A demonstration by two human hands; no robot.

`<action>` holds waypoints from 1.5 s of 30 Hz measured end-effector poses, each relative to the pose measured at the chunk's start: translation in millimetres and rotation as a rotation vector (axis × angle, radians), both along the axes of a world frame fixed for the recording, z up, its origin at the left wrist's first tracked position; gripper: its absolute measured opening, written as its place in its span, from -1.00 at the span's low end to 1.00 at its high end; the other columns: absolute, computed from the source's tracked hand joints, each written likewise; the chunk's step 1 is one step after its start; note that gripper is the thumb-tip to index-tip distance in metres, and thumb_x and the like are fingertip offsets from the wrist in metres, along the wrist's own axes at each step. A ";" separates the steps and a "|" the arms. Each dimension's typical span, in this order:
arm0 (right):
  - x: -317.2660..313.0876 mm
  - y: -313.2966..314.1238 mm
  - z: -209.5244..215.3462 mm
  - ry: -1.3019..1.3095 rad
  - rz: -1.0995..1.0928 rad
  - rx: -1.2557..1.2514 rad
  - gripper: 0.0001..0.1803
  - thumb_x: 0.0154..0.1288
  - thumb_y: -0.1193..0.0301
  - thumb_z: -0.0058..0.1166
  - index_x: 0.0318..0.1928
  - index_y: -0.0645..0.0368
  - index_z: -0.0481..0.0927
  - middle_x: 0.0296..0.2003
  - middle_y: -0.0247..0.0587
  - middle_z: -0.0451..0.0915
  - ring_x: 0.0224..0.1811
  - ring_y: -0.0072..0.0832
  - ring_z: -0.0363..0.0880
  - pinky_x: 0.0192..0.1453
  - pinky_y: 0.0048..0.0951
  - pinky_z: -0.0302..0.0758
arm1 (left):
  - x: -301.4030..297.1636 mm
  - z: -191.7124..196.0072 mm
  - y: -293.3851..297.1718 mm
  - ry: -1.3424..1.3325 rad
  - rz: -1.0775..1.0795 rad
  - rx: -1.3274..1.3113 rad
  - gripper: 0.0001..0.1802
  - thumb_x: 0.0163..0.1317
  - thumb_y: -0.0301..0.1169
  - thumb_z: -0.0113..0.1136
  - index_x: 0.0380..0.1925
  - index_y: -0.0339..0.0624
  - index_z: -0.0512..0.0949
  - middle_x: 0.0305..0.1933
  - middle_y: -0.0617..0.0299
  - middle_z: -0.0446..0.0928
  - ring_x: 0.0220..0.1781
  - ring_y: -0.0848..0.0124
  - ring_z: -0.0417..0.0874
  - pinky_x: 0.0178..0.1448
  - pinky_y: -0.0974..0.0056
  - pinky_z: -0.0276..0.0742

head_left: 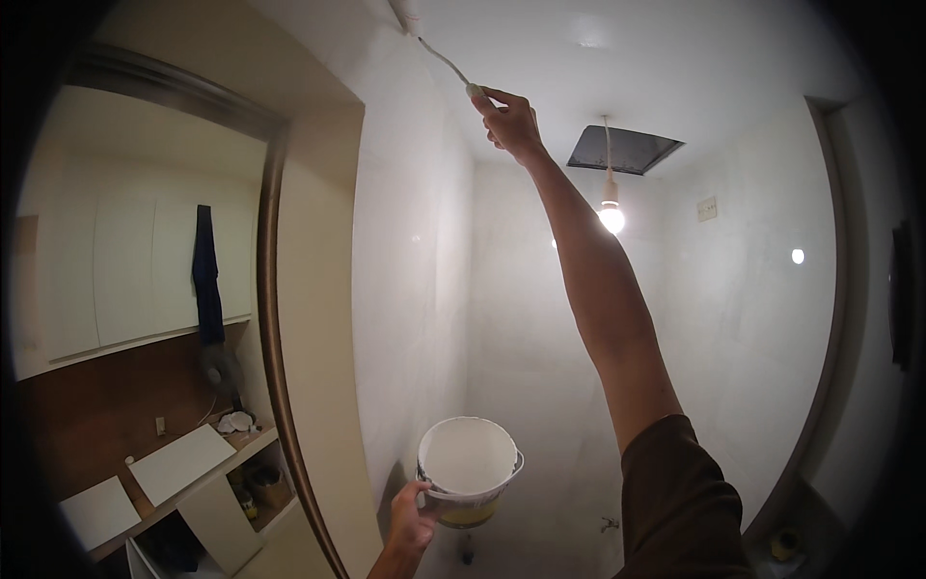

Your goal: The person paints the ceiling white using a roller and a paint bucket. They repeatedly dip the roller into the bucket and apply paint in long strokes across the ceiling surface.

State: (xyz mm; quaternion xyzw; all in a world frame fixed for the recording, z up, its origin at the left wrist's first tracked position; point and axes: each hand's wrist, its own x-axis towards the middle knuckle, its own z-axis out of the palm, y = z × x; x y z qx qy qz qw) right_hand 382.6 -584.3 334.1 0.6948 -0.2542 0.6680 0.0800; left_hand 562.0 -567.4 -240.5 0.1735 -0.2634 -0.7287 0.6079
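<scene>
My right hand (508,122) is raised high, its fingers wrapped round the handle of a paint roller (447,64). The white roller sleeve (406,16) meets the top of the wall near the ceiling, partly cut off by the picture's upper edge. Lower down, my left hand (412,521) grips the rim of a paint bucket (470,496), thumb over the edge. The bucket is tilted so that its pale inside shows; its outside has a yellowish band and a wire handle. How much paint it holds, I cannot tell.
A lit bulb (612,218) hangs on a cord below a dark square ceiling opening (625,151), close to my right forearm. A metal-edged door frame (275,318) stands at left, with cabinets (125,261) beyond. A tap (609,524) juts from the wall low down.
</scene>
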 end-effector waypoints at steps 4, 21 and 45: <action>-18.8 7.4 -0.9 -0.028 -0.039 -0.032 -0.47 0.38 0.03 0.28 0.23 0.04 0.65 -0.62 -0.56 0.39 -0.67 -0.77 0.23 -0.65 -0.61 0.22 | 3.6 4.4 7.9 0.006 -0.017 -0.004 -0.57 0.26 -0.41 0.12 0.05 -0.50 0.38 0.16 -0.08 0.37 0.22 -0.22 0.46 0.23 -0.35 0.61; -16.0 20.6 5.6 0.004 -0.077 -0.001 -0.49 0.39 0.07 0.29 0.22 0.06 0.65 -0.61 -0.53 0.37 -0.66 -0.76 0.25 -0.66 -0.61 0.16 | 4.9 12.5 15.1 0.011 -0.034 0.026 -0.56 0.25 -0.44 0.08 0.07 -0.51 0.37 0.21 -0.13 0.39 0.24 -0.28 0.46 0.23 -0.37 0.59; -143.7 96.0 -35.2 -0.124 -0.223 -0.052 -0.45 0.39 0.09 0.30 0.31 -0.02 0.58 -0.63 -0.59 0.35 -0.69 -0.81 0.17 -0.67 -0.62 0.06 | 19.8 33.7 5.5 -0.028 -0.193 0.006 -0.58 0.24 -0.46 0.11 0.03 -0.54 0.36 0.22 -0.21 0.37 0.26 -0.32 0.48 0.32 -0.41 0.51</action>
